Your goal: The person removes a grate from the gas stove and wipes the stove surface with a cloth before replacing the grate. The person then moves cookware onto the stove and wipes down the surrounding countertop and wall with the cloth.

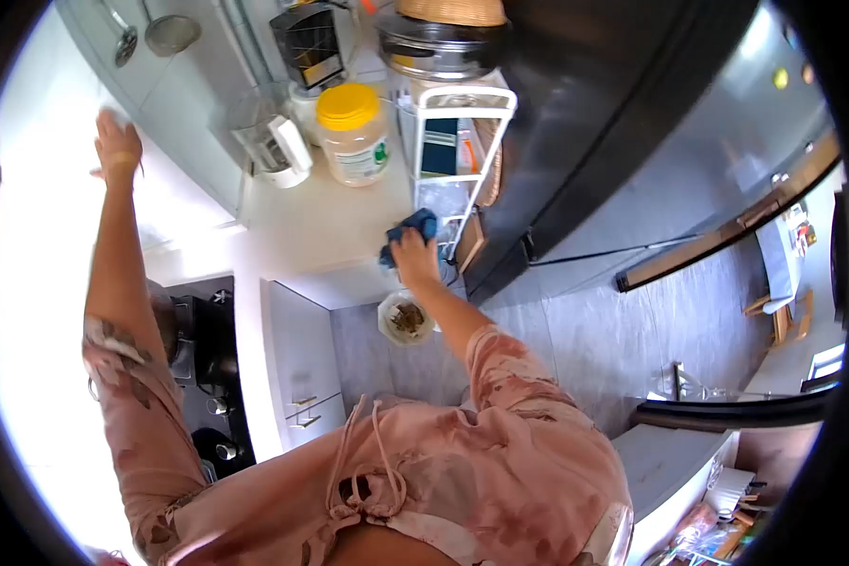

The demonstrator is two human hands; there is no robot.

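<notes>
My right hand (415, 258) grips a crumpled blue cloth (409, 226) at the front edge of the pale countertop (302, 236), beside a white wire rack (451, 179). Up at the left, my left hand (119, 149) is raised against a bright white surface, its fingers stretched out with the thumb apart; it holds nothing. Glare hides the detail of that surface. Behind the cloth on the counter stand a clear jar with a yellow lid (349, 137) and a clear jug with a white handle (272, 146).
A gas stove (208, 330) is at the left, with a white cabinet (297, 358) next to it. On the floor below the counter sits a white bin (407, 318) with scraps inside. A tall dark fridge (623, 141) stands at the right. A steel pot (439, 47) rests above the rack.
</notes>
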